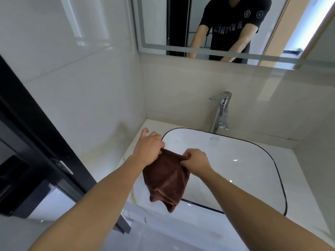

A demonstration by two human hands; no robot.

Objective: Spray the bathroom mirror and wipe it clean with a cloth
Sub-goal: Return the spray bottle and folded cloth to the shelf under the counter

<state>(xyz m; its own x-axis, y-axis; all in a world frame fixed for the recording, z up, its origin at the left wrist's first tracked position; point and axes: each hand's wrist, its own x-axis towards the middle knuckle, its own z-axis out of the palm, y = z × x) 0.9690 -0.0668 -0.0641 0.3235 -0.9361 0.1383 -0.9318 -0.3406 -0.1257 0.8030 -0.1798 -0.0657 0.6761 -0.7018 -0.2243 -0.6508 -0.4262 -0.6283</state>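
Both hands pinch the top edge of a brown cloth: the left hand grips one upper corner between thumb and curled fingers, with its index finger stretched forward, and the right hand holds the other upper corner in a narrow grip of thumb against bent fingers. So held, the cloth hangs down in loose folds between the two forearms, its lower corners dangling over the near left rim of the basin. Beneath it lies a white rectangular sink with rounded corners and a thin dark edge, set on a pale bench that meets the tiled walls in a corner at left. Behind the sink, a chrome faucet stands upright, its spout turned to the left. Above, on the back wall, the mirror reflects the person's dark printed T-shirt and both lowered arms. At far left, a black door frame runs diagonally.
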